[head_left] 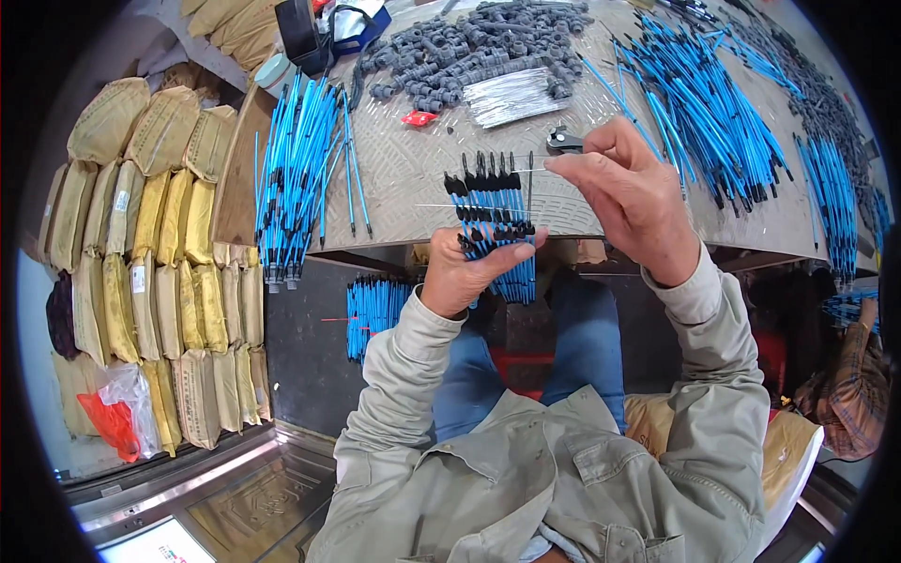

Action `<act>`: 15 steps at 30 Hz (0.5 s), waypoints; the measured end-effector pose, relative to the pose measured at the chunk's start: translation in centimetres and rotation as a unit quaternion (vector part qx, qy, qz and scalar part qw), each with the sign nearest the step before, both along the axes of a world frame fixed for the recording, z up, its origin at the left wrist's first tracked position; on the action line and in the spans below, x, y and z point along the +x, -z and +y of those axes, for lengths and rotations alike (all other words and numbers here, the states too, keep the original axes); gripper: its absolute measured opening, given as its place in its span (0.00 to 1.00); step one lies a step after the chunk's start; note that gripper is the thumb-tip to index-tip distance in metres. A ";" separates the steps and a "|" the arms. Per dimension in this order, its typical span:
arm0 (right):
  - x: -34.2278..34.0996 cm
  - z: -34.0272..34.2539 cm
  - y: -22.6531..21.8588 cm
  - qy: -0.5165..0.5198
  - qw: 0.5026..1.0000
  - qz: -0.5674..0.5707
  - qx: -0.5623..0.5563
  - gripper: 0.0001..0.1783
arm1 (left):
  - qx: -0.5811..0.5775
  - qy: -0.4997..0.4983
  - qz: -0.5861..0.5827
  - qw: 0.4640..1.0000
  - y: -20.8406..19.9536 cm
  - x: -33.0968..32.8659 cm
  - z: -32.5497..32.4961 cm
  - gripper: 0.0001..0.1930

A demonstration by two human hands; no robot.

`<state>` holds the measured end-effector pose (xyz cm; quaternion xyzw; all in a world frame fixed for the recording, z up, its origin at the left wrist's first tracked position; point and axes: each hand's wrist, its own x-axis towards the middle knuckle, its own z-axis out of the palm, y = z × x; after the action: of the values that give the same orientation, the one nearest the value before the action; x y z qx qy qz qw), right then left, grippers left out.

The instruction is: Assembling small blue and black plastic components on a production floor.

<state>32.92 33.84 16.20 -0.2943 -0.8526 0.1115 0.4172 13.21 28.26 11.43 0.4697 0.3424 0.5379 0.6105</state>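
Note:
My left hand [469, 272] is closed round a row of thin blue rods [497, 202] with black end fittings, held upright over the table's near edge. One thin wire [432, 205] crosses this row and sticks out to the left. At the rods' upper ends, the fingertips of my right hand [633, 192] pinch a second thin wire [527, 171], which runs toward the black fittings. Whether it passes through them is too small to tell. A small black tool with a round pivot [561, 141] lies just beyond my right fingertips. Below my left hand, the rods' lower ends hang past the edge.
On the patterned table [394, 188] lie a heap of grey plastic fittings [469, 52], a bundle of silver wires [511, 97] and piles of blue rods [300, 159] on both sides. Stacked brown paper packages [150, 310] stand at left. Another person's plaid sleeve [854, 399] shows far right.

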 end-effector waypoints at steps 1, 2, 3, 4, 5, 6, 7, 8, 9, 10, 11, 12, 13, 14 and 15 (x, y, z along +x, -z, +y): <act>0.0 0.0 0.1 0.001 1.000 0.009 -0.001 0.16 | 0.002 0.000 0.000 1.000 0.0 0.1 0.0 0.07; 0.0 0.0 0.2 0.001 1.000 0.017 -0.002 0.17 | 0.005 0.000 0.000 1.000 0.1 0.1 0.1 0.07; 0.0 0.0 0.3 0.001 1.000 0.025 -0.004 0.17 | 0.007 0.000 0.000 1.000 0.1 0.2 0.1 0.07; 0.0 0.1 0.4 0.001 0.999 0.034 -0.005 0.18 | 0.009 -0.001 0.000 1.000 0.2 0.1 0.2 0.07; 0.0 0.0 0.4 0.001 0.999 0.036 -0.006 0.18 | 0.008 0.000 0.002 1.000 0.2 0.1 0.2 0.07; 0.0 0.0 0.5 0.002 0.999 0.037 -0.009 0.18 | 0.004 0.001 -0.002 1.000 0.3 0.1 0.2 0.07; 0.1 0.0 0.5 0.002 0.999 0.038 -0.011 0.18 | 0.001 0.002 -0.007 1.000 0.3 0.1 0.1 0.07; 0.1 0.0 0.4 0.002 0.999 0.038 -0.014 0.18 | -0.003 0.003 -0.012 1.000 0.4 0.1 0.1 0.08; 0.1 0.0 0.4 0.002 0.999 0.039 -0.016 0.18 | -0.006 0.004 -0.018 1.000 0.4 0.0 0.1 0.08; 0.1 -0.1 0.4 0.002 0.999 0.039 -0.017 0.18 | -0.007 0.004 -0.018 1.000 0.4 0.0 0.1 0.08; 0.1 -0.1 0.3 0.008 0.999 0.029 -0.012 0.18 | -0.009 0.005 -0.014 1.000 0.4 0.0 0.1 0.08; 0.1 -0.1 0.2 0.013 1.000 0.019 -0.006 0.18 | -0.011 0.006 -0.011 1.000 0.3 0.0 0.1 0.08; 0.0 -0.1 0.1 0.019 1.000 0.009 0.000 0.18 | -0.012 0.007 -0.007 1.000 0.2 0.0 0.1 0.09; -0.1 -0.2 0.0 0.024 1.000 -0.001 0.006 0.18 | -0.013 0.008 -0.004 1.000 0.2 0.0 0.1 0.09; -0.1 -0.3 -0.3 0.023 1.000 -0.001 0.006 0.18 | -0.013 0.008 -0.005 1.000 0.2 -0.1 0.1 0.09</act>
<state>32.81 33.55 16.47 -0.3116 -0.8468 0.0961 0.4203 13.12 28.32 11.27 0.4616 0.3430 0.5310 0.6224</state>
